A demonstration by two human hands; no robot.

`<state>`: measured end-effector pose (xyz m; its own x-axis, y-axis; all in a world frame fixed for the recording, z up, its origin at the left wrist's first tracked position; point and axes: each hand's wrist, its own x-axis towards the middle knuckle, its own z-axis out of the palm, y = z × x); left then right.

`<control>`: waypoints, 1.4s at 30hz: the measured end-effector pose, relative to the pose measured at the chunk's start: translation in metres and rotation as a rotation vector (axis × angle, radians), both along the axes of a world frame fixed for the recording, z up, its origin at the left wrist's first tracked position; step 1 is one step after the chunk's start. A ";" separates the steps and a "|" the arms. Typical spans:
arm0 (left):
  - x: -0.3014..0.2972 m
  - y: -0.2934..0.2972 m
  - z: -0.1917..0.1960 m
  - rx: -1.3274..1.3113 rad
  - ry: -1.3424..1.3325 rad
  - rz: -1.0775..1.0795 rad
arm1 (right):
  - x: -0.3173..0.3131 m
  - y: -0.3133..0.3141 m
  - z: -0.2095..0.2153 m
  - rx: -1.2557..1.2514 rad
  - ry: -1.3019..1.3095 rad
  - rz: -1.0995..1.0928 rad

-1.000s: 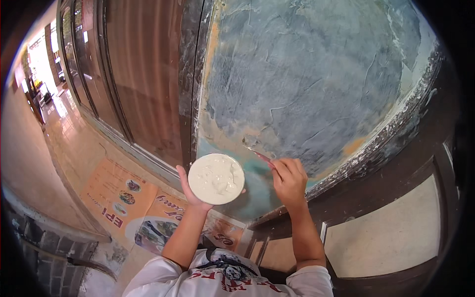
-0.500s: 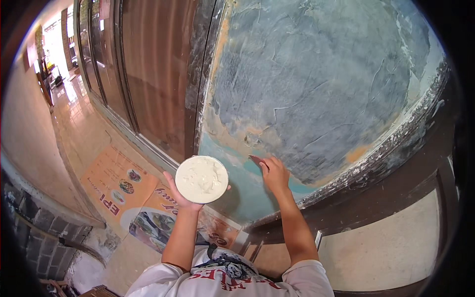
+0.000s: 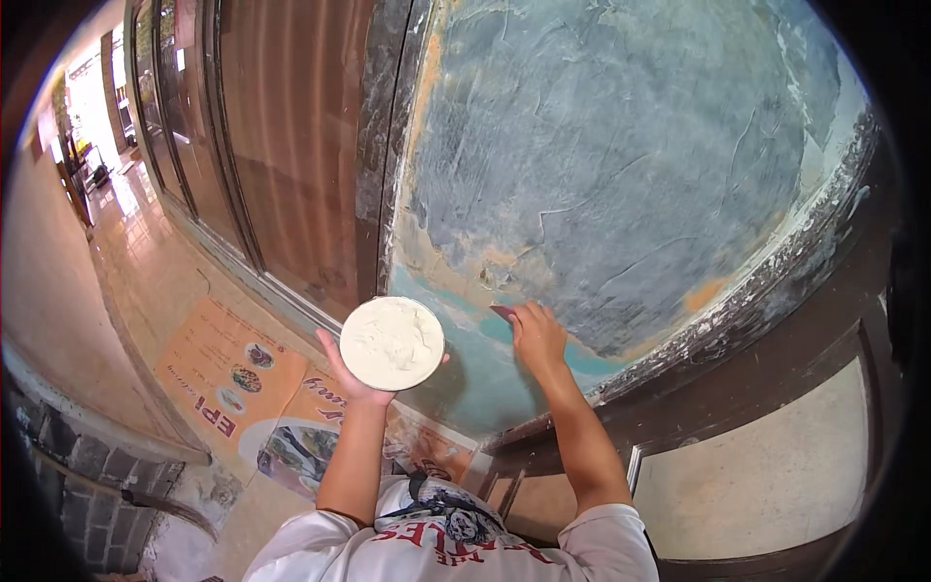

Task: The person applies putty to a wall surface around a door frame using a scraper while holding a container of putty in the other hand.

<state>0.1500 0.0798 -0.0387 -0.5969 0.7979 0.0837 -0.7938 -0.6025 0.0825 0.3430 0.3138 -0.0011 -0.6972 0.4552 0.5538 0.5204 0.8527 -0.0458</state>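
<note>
Patchy grey wall point(image 3: 621, 155) ahead; left hand point(image 3: 351, 380) cupped putty dish point(image 3: 392, 342); right hand point(image 3: 536, 335), three o'clock of dish, gripped scraper point(image 3: 502, 311) against wall.

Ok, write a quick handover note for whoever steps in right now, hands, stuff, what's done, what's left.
Left hand: holds a round dish of white putty from beneath, level.
Right hand: presses a small scraper against the wall, at the lower edge of the grey patch.
Done: most of the wall carries rough grey filler.
Left: the teal and orange strip along the bottom looks uncoated; the dish looks nearly full.
</note>
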 end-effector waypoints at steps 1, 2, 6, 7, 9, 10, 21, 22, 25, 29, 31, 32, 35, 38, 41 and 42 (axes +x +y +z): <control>0.000 0.000 0.001 0.008 -0.006 -0.009 | 0.000 0.001 0.004 -0.004 0.038 -0.013; -0.001 -0.001 0.003 0.042 0.003 -0.018 | 0.000 0.002 0.008 -0.009 0.076 -0.026; -0.006 -0.003 0.007 0.114 0.077 -0.049 | 0.001 -0.010 0.014 -0.031 0.086 -0.008; -0.006 -0.003 0.008 0.115 0.050 -0.056 | 0.003 -0.008 0.009 -0.038 0.069 -0.003; -0.007 -0.001 0.009 0.118 0.024 -0.064 | 0.004 -0.003 0.001 -0.023 0.044 -0.006; -0.008 -0.001 0.008 0.080 0.037 -0.050 | 0.004 -0.001 -0.001 -0.020 0.046 -0.008; -0.012 0.001 0.005 0.113 0.065 -0.060 | 0.000 -0.007 0.003 -0.001 0.100 0.047; -0.012 0.002 0.004 0.108 0.066 -0.063 | 0.000 -0.005 0.000 -0.001 0.101 0.044; -0.013 0.003 0.002 0.103 0.093 -0.056 | -0.002 -0.003 0.002 0.006 0.029 -0.013; -0.016 -0.002 0.005 0.073 0.062 -0.044 | -0.005 -0.012 0.027 -0.008 0.098 -0.066; -0.016 -0.001 0.003 0.070 0.046 -0.043 | -0.003 -0.015 0.026 -0.033 0.122 -0.077; -0.016 -0.001 0.001 0.039 0.072 -0.033 | -0.002 -0.016 0.020 -0.039 0.124 -0.045; -0.015 -0.001 0.001 0.023 0.050 -0.037 | 0.003 -0.011 -0.004 -0.027 0.082 -0.027; -0.013 0.000 0.005 0.076 0.032 -0.060 | 0.001 -0.002 -0.011 -0.023 0.040 -0.051; -0.015 -0.005 0.004 0.126 0.067 -0.063 | -0.004 -0.003 0.003 0.016 0.137 -0.132; -0.016 -0.007 0.003 0.140 0.075 -0.061 | -0.004 -0.005 0.008 0.014 0.135 -0.129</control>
<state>0.1344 0.0730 -0.0360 -0.5357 0.8099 0.2389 -0.8240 -0.5632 0.0614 0.3386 0.3088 0.0066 -0.5524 0.5277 0.6453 0.6150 0.7806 -0.1118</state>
